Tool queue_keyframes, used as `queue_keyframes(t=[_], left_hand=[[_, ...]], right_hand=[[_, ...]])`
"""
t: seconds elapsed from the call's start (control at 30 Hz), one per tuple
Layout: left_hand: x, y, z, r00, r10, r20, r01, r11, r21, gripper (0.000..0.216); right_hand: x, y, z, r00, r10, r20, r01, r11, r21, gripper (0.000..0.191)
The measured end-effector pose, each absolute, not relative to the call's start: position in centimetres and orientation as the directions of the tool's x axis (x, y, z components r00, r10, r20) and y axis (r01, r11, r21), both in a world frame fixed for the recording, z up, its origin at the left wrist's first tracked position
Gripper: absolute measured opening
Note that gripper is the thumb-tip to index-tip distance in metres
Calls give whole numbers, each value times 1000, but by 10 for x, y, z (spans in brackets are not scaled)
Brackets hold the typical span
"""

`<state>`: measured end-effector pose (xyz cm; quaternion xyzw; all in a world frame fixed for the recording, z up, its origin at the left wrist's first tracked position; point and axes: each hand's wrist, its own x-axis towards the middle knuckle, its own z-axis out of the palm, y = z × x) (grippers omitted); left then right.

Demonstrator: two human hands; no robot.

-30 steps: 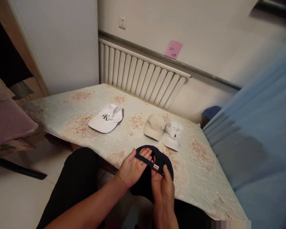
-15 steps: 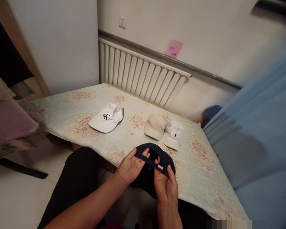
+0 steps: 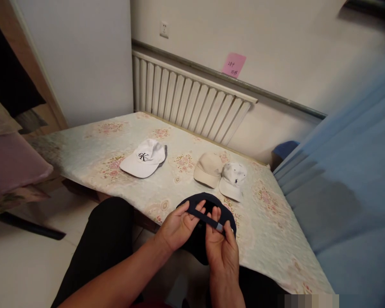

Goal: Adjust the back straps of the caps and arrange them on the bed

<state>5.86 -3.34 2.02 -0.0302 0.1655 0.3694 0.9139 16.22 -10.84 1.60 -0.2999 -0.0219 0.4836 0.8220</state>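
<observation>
since the dark cap (image 3: 208, 226) at the near table (image 3: 269, 239) edge looks light and floppy, its back strap (image 3: 202, 216) seems the surest hold, where the left hand (image 3: 179, 226) and right hand (image 3: 220, 248) pinch closed on it.

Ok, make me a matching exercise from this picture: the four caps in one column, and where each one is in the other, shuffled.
Things:
1. dark navy cap
2. white cap with a black logo
3. beige cap
4. white cap with small dark marks

Places:
A. on the flowered cloth, alone, far left of the other caps
B. touching the beige cap, on its right side
C. held at the near table edge by the left hand and right hand
D. on the cloth, between the two white caps

Pairs: 1-C, 2-A, 3-D, 4-B
</observation>
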Motion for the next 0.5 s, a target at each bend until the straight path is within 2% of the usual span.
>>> queue_keyframes(t=[0.17, 0.37, 0.5], left_hand=[[54, -26, 23, 643, 710, -286, -733, 679, 38, 35], [49, -17, 26, 637, 738, -224, -750, 660, 38, 33], [50, -17, 27, 640, 730, -240, -741, 669, 61, 35]], right_hand=[[165, -110, 24, 495, 800, -340, -836, 331, -438, 20], [173, -114, 25, 499, 798, -339, -822, 312, -477, 20], [178, -116, 23, 515, 787, -339, -808, 313, -500, 18]])
